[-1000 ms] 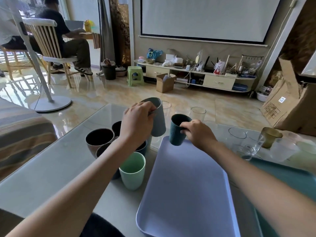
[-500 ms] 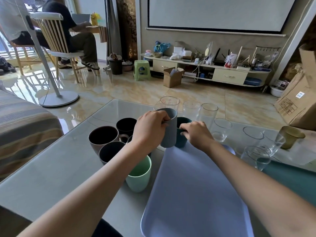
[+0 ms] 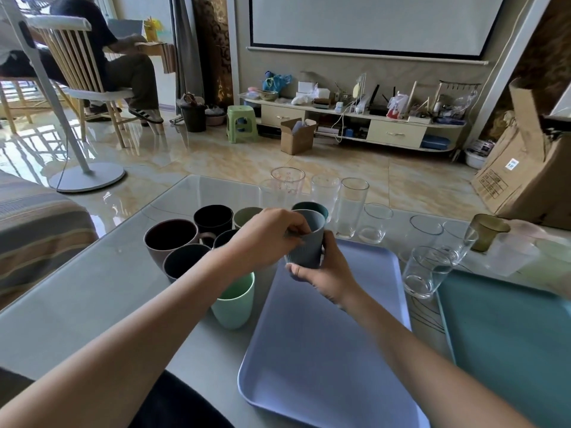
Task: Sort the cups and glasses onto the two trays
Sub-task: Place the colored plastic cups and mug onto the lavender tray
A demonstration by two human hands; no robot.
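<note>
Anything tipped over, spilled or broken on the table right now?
Nothing stands out. The opaque cups and the clear glasses all stand upright, with no spill or breakage visible. Both hands, left and right, hold the grey ribbed cup above the lavender tray, slightly tilted.

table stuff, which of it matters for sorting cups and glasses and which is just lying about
For the job:
grey ribbed cup, held by both hands
mint cup
dark mugs
clear glasses
lilac tray
teal tray

Just lying about:
cardboard boxes
green stool
fan stand
</note>
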